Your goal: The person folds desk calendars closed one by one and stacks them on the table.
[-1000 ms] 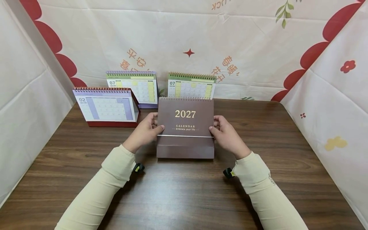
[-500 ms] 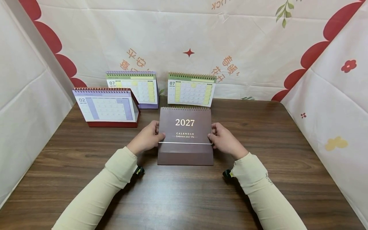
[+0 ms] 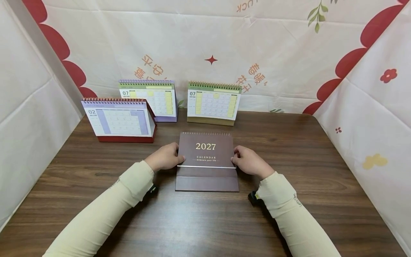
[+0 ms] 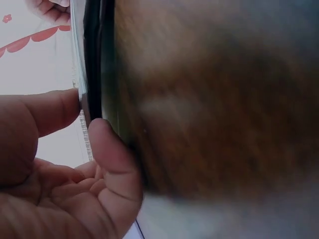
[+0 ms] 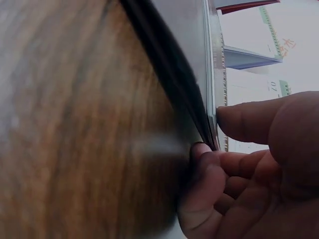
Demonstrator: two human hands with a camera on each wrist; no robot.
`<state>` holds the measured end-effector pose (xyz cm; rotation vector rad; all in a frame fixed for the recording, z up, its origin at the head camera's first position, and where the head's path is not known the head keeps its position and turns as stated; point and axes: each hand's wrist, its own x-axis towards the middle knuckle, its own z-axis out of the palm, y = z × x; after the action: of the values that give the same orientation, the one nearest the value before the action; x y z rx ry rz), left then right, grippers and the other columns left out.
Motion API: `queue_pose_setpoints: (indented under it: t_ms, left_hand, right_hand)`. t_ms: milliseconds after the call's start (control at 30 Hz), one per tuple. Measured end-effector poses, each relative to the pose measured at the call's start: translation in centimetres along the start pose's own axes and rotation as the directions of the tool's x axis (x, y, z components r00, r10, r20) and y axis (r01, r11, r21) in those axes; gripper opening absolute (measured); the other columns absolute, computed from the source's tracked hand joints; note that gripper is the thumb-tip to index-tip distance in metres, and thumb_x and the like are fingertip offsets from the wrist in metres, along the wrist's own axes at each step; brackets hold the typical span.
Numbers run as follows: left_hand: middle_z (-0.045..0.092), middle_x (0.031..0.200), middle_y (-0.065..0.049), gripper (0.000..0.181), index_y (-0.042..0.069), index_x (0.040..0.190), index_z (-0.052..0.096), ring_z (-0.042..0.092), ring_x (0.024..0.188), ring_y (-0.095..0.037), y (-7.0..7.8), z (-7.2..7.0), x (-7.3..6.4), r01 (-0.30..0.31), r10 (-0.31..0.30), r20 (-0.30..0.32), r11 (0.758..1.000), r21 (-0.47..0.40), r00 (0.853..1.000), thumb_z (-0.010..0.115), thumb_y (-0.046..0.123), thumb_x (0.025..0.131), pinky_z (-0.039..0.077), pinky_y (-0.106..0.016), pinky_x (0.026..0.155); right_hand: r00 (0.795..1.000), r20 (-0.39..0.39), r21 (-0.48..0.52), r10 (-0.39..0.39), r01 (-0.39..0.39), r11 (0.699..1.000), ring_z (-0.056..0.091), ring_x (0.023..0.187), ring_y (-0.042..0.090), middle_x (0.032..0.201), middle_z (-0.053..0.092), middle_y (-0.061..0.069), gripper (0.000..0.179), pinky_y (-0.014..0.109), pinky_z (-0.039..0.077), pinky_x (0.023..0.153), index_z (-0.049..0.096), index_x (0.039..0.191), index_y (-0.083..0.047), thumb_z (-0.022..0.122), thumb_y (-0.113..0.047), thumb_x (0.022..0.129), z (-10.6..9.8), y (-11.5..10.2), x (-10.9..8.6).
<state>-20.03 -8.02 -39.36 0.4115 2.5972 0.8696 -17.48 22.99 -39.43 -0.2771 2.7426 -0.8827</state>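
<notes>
A dark brown desk calendar [image 3: 206,151] with "2027" in gold letters leans low over the table's middle, its spiral binding along the far edge. My left hand [image 3: 164,157] pinches its left side between thumb and fingers, and the left wrist view shows the thumb [image 4: 55,109] against the thin page edge. On the opposite side my right hand [image 3: 251,160] pinches the right edge, the thumb [image 5: 249,119] on the cover and curled fingers behind. The calendar's front base flap [image 3: 207,184] lies near or on the table; its underside is hidden in the head view.
Behind the calendar stands a gold-based desk calendar [image 3: 212,103]. A purple-based one [image 3: 160,101] stands to its left, partly covered by a red-based calendar [image 3: 123,121]. All rest on the dark wooden table [image 3: 314,200], with a white printed cloth [image 3: 282,46] around its back and sides.
Both hands have drawn the brown calendar toward me and its cover leans flatter. The gold-based calendar behind, partly covered before, now shows fully.
</notes>
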Motion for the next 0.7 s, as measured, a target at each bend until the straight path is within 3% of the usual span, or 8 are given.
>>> queue_pose_setpoints:
  t_ms: [200, 433, 567, 667, 700]
  left_hand:
    - [0.064, 0.084, -0.012, 0.036, -0.006, 0.119, 0.052, 0.061, 0.059, -0.019, -0.1, 0.2, 0.1, 0.058, -0.056, 0.021, 0.991, -0.117, 0.998, 0.064, 0.018, 0.096, 0.051, -0.032, 0.057]
    - [0.063, 0.093, -0.017, 0.052, -0.005, 0.136, 0.041, 0.062, 0.063, -0.023, -0.1, 0.2, 0.0, 0.073, -0.073, 0.009, 0.982, -0.173, 0.997, 0.066, 0.017, 0.095, 0.053, -0.035, 0.058]
    - [0.061, 0.117, -0.024, 0.067, -0.007, 0.142, 0.037, 0.064, 0.097, -0.031, 0.0, 0.1, -0.2, 0.037, -0.040, -0.039, 0.996, -0.080, 0.998, 0.069, 0.026, 0.093, 0.052, -0.045, 0.086]
    - [0.051, 0.135, -0.028, 0.074, -0.008, 0.144, 0.036, 0.051, 0.124, -0.035, 0.1, 0.0, -0.4, 0.012, -0.012, -0.066, 1.000, -0.004, 0.998, 0.069, 0.033, 0.092, 0.039, -0.049, 0.105]
    - [0.050, 0.136, -0.028, 0.074, -0.008, 0.144, 0.037, 0.049, 0.126, -0.036, 0.2, -0.1, -0.5, 0.003, -0.003, -0.067, 1.000, 0.002, 0.998, 0.069, 0.034, 0.092, 0.038, -0.050, 0.106]
  right_hand:
    - [0.999, 0.016, 0.073, 0.044, -0.045, 0.996, 0.052, 0.062, 0.015, 0.087, 0.055, 0.007, 0.025, 0.031, 0.046, 0.058, 0.055, 0.115, 0.005, 0.059, -0.011, 0.097, 0.1, 0.0, 0.0]
    - [0.994, 0.042, 0.136, 0.100, -0.105, 0.985, 0.056, 0.061, 0.018, 0.090, 0.055, 0.010, 0.032, 0.033, 0.052, 0.059, 0.053, 0.122, 0.003, 0.059, -0.017, 0.099, -0.1, 0.3, 0.1]
    - [0.993, 0.055, 0.154, 0.107, -0.114, 0.981, 0.058, 0.067, 0.019, 0.094, 0.057, 0.011, 0.041, 0.033, 0.054, 0.060, 0.050, 0.130, 0.004, 0.057, -0.023, 0.100, -0.3, 0.5, 0.2]
    - [0.994, 0.060, 0.147, 0.091, -0.099, 0.984, 0.057, 0.067, 0.020, 0.092, 0.058, 0.011, 0.047, 0.034, 0.052, 0.060, 0.047, 0.137, 0.003, 0.056, -0.026, 0.101, -0.7, 0.5, 0.0]
    - [0.995, 0.057, 0.135, 0.084, -0.091, 0.987, 0.057, 0.068, 0.020, 0.094, 0.059, 0.011, 0.048, 0.034, 0.052, 0.061, 0.046, 0.138, 0.003, 0.056, -0.027, 0.101, -1.0, 0.5, 0.0]
